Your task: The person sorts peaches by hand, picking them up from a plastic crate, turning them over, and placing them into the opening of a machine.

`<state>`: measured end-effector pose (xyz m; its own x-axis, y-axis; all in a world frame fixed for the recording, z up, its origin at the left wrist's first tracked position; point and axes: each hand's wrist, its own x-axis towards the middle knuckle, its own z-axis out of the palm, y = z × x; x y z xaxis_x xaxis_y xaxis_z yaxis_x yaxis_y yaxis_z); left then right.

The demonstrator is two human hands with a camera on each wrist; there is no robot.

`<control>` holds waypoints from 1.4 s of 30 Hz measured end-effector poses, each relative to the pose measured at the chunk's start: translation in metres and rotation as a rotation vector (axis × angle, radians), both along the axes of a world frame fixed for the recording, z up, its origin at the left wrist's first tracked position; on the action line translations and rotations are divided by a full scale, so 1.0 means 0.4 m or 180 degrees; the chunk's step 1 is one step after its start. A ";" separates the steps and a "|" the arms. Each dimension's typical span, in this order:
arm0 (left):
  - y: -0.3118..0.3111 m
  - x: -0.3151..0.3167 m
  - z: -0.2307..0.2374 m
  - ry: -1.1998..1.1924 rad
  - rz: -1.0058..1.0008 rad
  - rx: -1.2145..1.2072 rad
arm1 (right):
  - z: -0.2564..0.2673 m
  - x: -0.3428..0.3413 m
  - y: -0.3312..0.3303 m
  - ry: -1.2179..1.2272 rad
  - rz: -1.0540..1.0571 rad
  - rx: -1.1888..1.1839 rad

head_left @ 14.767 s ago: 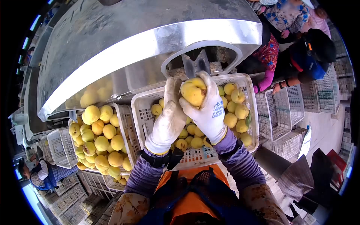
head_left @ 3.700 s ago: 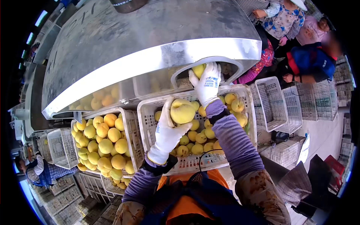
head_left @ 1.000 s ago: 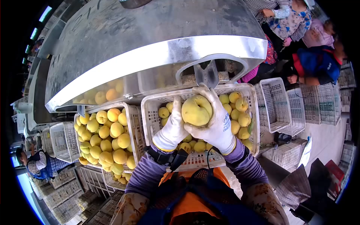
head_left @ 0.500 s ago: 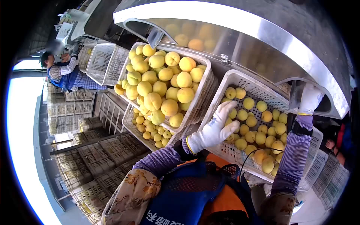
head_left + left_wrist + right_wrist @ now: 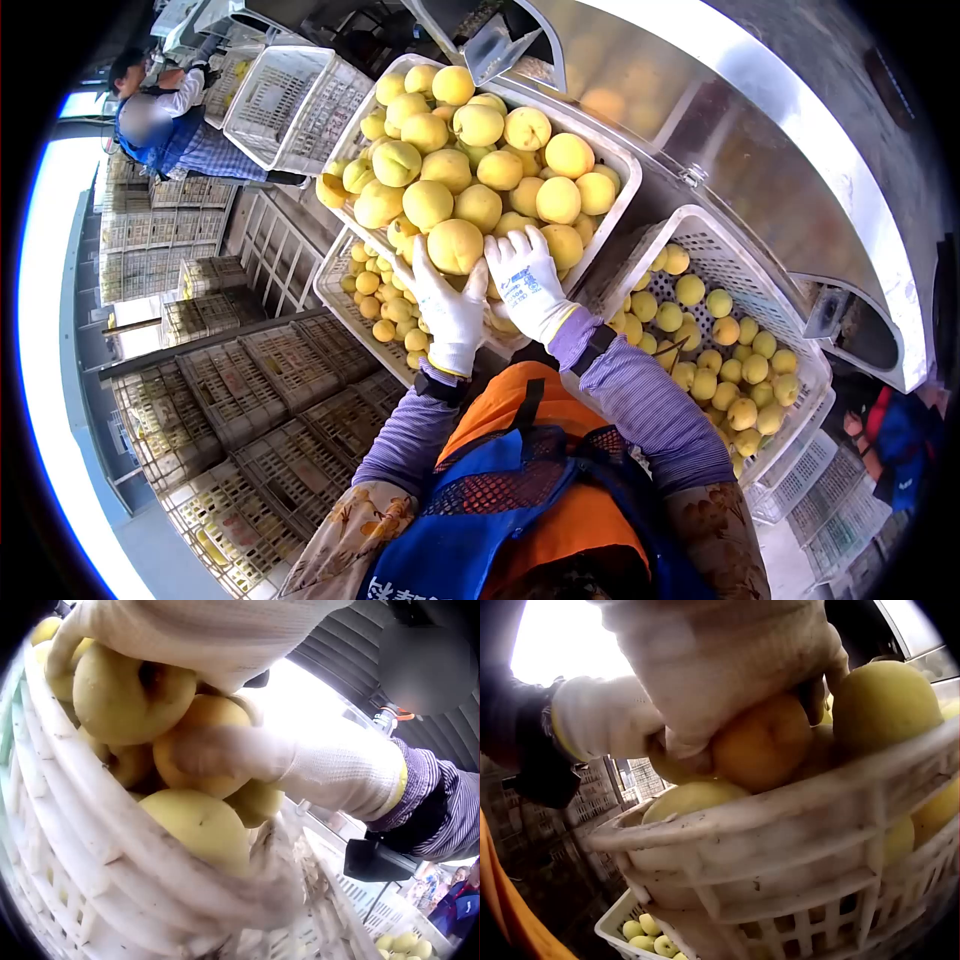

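Note:
Both hands, in white gloves, are at the near side of a white plastic crate (image 5: 622, 165) heaped with yellow peaches. The left hand (image 5: 447, 312) holds a large yellow peach (image 5: 455, 246) between its thumb and fingers at the near rim. Beside it, the right hand (image 5: 527, 288) lies over the heap with its fingers bent. In the right wrist view, the right hand (image 5: 727, 667) curls over an orange-tinged peach (image 5: 769, 746), thumb against its side. A pale peach (image 5: 124, 694) with a dark stem hollow lies under the left hand (image 5: 187, 634) in the left wrist view.
A second white crate (image 5: 712, 232) to the right holds smaller peaches; a lower crate (image 5: 335, 297) of peaches shows at left. Beyond them runs a metal sorting machine (image 5: 740, 110) with a chute (image 5: 492, 50). Crate stacks (image 5: 260, 390) fill the left, where a person (image 5: 165, 125) stands.
The view has swung left. The right hand has left the machine's opening for the heaped crate. The left hand, spread beside the other crate half a second ago, is now on a peach there.

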<state>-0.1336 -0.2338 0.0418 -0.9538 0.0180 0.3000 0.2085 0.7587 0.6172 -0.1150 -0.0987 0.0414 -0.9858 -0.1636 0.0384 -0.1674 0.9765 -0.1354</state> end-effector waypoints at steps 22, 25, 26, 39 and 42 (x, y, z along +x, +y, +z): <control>0.439 0.255 0.289 -0.2762 -0.2416 0.3902 | 0.289 0.469 0.362 0.1926 -0.2452 -0.3636; 0.544 0.335 0.338 -0.2708 -0.2707 0.3819 | 0.379 0.568 0.436 0.2668 -0.2649 -0.2901; 0.580 0.350 0.349 -0.2819 -0.2889 0.3792 | 0.395 0.597 0.468 0.2858 -0.2725 -0.2331; 0.681 0.404 0.222 -0.4624 -0.3263 0.3109 | 0.055 0.558 0.882 0.2535 -0.4036 -0.1057; 0.732 0.395 0.216 -0.4974 -0.2923 0.3770 | 0.157 0.561 0.916 0.1517 -0.4053 -0.1483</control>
<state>0.0243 0.0591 0.1281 -0.2039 0.9344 -0.2921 -0.8125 0.0049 0.5830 0.1093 0.2676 0.1044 -0.3275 0.9226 0.2040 0.6508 0.3768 -0.6591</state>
